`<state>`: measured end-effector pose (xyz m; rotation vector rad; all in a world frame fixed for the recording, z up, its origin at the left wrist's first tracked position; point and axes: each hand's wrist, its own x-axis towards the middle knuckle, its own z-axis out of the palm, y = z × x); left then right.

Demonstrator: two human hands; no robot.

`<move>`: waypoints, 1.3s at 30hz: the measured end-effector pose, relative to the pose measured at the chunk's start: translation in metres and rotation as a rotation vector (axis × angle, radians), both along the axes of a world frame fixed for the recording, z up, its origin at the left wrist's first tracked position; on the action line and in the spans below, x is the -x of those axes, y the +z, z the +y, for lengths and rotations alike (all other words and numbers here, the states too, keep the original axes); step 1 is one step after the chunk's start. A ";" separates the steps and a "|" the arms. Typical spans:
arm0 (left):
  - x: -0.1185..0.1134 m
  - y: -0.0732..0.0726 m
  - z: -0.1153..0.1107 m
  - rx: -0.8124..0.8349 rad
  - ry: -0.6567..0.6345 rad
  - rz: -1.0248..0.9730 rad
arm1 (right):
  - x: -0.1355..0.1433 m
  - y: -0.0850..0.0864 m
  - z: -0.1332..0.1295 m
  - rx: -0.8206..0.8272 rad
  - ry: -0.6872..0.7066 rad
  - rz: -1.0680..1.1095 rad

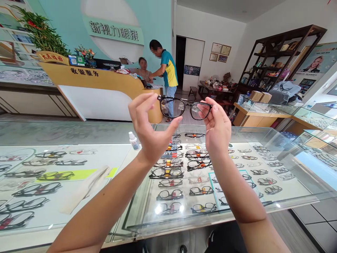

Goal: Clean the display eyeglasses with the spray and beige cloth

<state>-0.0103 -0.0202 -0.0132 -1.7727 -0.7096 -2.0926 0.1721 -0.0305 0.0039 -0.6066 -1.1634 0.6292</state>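
From my camera, the glass display case (184,219) spans the lower view, rows of eyeglasses inside. Above it I see my left hand (154,135) pinching one end of the black-framed eyeglasses (186,104) between thumb and fingers, or nearly so; I can't tell the thumb's contact. My right hand (218,130) grips the other end, the eyeglasses held between both hands. The white spray bottle (134,141) stands near my left wrist.

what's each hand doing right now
Left hand: fingers at one end of the raised black-framed glasses, exact grip unclear.
Right hand: fingertips closed on the other end of the same pair.
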 end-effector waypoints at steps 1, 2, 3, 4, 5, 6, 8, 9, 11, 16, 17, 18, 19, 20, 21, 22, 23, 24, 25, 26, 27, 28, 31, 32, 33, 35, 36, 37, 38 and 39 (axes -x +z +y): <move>0.001 -0.001 0.003 0.024 -0.026 -0.001 | 0.000 0.000 -0.001 -0.002 -0.009 -0.002; 0.002 -0.002 0.005 0.051 -0.051 0.000 | 0.000 0.001 -0.002 -0.002 -0.016 -0.005; 0.003 -0.003 0.009 0.077 -0.073 0.002 | 0.000 0.002 -0.003 0.001 -0.017 -0.005; 0.004 -0.004 0.012 0.103 -0.091 0.004 | 0.001 0.003 -0.004 0.005 -0.010 -0.002; 0.005 -0.005 0.014 0.125 -0.107 0.006 | 0.001 0.004 -0.006 0.009 0.001 0.008; 0.005 -0.006 0.017 0.145 -0.121 0.007 | 0.002 0.004 -0.007 0.013 0.013 0.021; 0.005 -0.007 0.020 0.170 -0.138 0.003 | 0.003 0.005 -0.008 0.016 0.022 0.040; 0.005 -0.007 0.020 0.176 -0.141 0.000 | 0.003 0.005 -0.009 0.016 0.019 0.043; 0.005 -0.008 0.020 0.188 -0.142 -0.001 | 0.003 0.005 -0.009 0.019 0.009 0.039; 0.004 -0.008 0.019 0.200 -0.154 0.009 | 0.000 0.003 -0.005 0.020 0.016 0.032; 0.003 -0.008 0.018 0.198 -0.153 0.010 | -0.001 0.002 -0.003 0.018 0.015 0.017; 0.003 -0.008 0.019 0.197 -0.151 0.010 | -0.001 0.001 -0.002 0.014 0.010 -0.001; 0.003 -0.007 0.019 0.196 -0.147 0.009 | -0.002 0.000 -0.001 0.008 0.003 -0.019; 0.003 -0.007 0.018 0.194 -0.142 0.008 | -0.002 0.000 0.000 0.003 -0.004 -0.031; 0.004 -0.007 0.018 0.191 -0.134 0.006 | -0.002 -0.001 0.000 0.001 -0.007 -0.031; 0.004 -0.006 0.018 0.185 -0.124 0.006 | -0.002 -0.001 0.001 0.002 -0.005 -0.022; 0.005 -0.005 0.018 0.175 -0.113 0.007 | -0.003 -0.001 0.000 0.005 0.000 -0.014; 0.007 -0.004 0.017 0.162 -0.102 0.011 | -0.004 -0.001 0.000 0.009 0.005 -0.016; 0.008 -0.003 0.016 0.148 -0.093 0.019 | -0.005 0.001 -0.001 0.009 0.004 -0.035; 0.010 -0.002 0.015 0.133 -0.084 0.035 | -0.007 0.002 -0.003 0.004 -0.007 -0.077; 0.012 0.000 0.014 0.124 -0.073 0.056 | -0.010 0.005 -0.005 -0.006 -0.026 -0.141; 0.014 0.001 0.013 0.119 -0.058 0.081 | -0.012 0.007 -0.007 -0.024 -0.048 -0.215; 0.016 0.005 0.007 0.124 0.006 0.166 | -0.017 0.013 -0.013 -0.131 -0.120 -0.415; 0.016 0.006 0.006 0.128 0.025 0.192 | -0.018 0.014 -0.014 -0.176 -0.145 -0.463; 0.015 0.006 0.004 0.131 0.038 0.217 | -0.018 0.015 -0.016 -0.218 -0.169 -0.504; 0.013 0.007 0.001 0.130 0.041 0.264 | -0.019 0.016 -0.017 -0.273 -0.207 -0.570; 0.012 0.007 0.000 0.124 0.035 0.282 | -0.020 0.016 -0.018 -0.283 -0.215 -0.595; 0.011 0.008 -0.001 0.114 0.028 0.295 | -0.021 0.017 -0.017 -0.286 -0.216 -0.614; 0.011 0.008 -0.002 0.096 0.024 0.303 | -0.023 0.017 -0.017 -0.282 -0.210 -0.630; 0.010 0.008 -0.003 0.078 0.024 0.308 | -0.025 0.017 -0.016 -0.273 -0.197 -0.644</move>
